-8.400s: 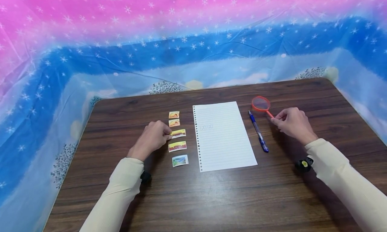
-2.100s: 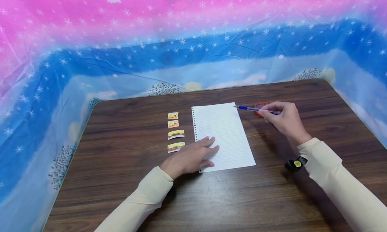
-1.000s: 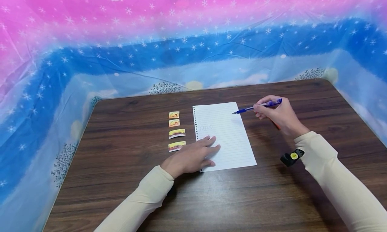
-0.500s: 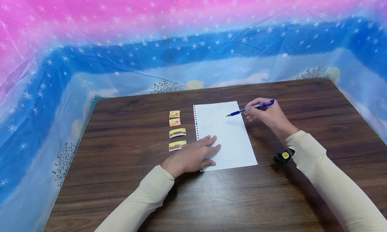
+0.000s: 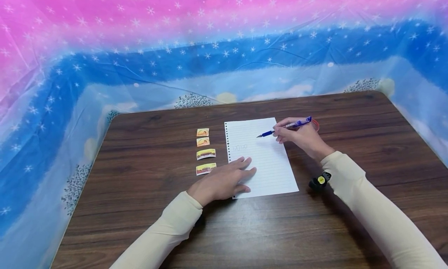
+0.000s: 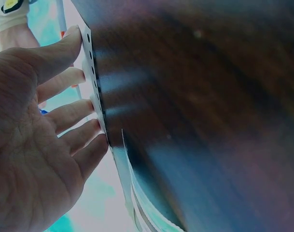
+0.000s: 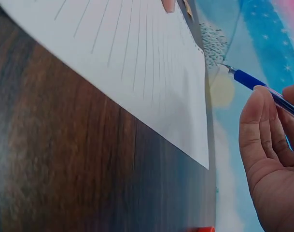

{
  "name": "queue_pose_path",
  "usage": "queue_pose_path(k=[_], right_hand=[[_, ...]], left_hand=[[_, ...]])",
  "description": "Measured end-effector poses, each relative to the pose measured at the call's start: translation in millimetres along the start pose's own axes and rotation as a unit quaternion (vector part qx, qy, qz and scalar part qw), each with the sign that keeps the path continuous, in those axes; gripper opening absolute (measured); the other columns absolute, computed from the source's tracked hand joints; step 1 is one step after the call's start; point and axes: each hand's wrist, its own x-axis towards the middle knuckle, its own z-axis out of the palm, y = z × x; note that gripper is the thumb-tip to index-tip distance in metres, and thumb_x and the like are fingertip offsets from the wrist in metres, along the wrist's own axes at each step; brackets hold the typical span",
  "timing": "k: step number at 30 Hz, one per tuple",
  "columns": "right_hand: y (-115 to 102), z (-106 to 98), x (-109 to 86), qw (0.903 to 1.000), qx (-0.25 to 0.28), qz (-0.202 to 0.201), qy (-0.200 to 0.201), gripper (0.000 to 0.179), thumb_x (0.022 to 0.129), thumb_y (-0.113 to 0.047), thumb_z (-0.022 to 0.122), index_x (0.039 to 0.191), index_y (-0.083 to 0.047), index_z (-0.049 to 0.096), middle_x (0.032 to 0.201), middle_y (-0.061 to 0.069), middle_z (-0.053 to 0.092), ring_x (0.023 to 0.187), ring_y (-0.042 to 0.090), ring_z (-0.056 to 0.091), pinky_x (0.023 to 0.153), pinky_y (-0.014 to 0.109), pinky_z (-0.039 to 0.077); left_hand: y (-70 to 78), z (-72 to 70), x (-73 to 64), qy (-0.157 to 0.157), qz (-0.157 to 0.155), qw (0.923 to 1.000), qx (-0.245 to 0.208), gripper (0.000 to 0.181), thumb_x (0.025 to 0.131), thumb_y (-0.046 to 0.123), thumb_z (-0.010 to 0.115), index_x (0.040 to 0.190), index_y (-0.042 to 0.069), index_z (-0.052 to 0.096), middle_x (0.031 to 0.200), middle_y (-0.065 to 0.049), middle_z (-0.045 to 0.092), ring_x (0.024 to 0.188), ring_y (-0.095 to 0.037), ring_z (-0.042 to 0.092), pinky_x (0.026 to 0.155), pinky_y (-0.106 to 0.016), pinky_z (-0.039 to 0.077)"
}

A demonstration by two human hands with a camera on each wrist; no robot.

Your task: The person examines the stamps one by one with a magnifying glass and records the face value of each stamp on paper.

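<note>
Left hand (image 5: 223, 180): fingers (image 5: 248, 173) spread on white lined paper (image 5: 268, 160)
Right hand (image 5: 301, 137): pinching slim blue pen (image 5: 296, 123)
Change: pen farther inward, seemingly writing-ready

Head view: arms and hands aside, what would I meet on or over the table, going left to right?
A column of four postage stamps, hole-punched lined sheet, blue pen, red rim partly hidden behind the right hand.

head view high, facing down; wrist views close, sharing paper (image 5: 268, 160)
</note>
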Motion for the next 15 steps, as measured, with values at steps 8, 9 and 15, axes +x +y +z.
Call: queue_pose_path(k=[8,9,15], right_hand=[[4.9,9.9,5.1,0.9995,-0.021,-0.018,-0.018,0.026,0.094,-0.018,0.075,0.107,0.004,0.069,0.096,0.027,0.07,0.079,0.029,0.071,0.075,0.036,0.06],[6.0,10.8,5.7,0.9995,-0.012,-0.017,-0.025,0.027,0.096,-0.017,0.073,0.109,0.006,0.068,0.098,0.029,0.07,0.08,0.031,0.071,0.076,0.035,0.06],[9.1,15.8,7.2,0.999,-0.017,-0.003,-0.04,0.031,0.097,-0.02,0.072,0.116,0.003,0.07,0.101,0.029,0.071,0.083,0.03,0.072,0.078,0.036,0.06]], left_hand=[[-1.1,0.1,0.1,0.001,0.001,1.0,-0.002,0.06,0.101,0.037,0.063,0.154,0.016,0.045,0.164,-0.01,0.028,0.153,-0.026,0.021,0.12,-0.04,0.027],[-1.3,0.2,0.2,0.001,0.001,1.0,-0.003,0.06,0.101,0.037,0.063,0.154,0.015,0.045,0.164,-0.01,0.028,0.153,-0.026,0.021,0.12,-0.04,0.027],[-1.2,0.1,0.7,-0.002,0.0,1.0,-0.001,0.06,0.101,0.037,0.063,0.154,0.016,0.045,0.164,-0.009,0.029,0.153,-0.025,0.021,0.12,-0.04,0.027]])
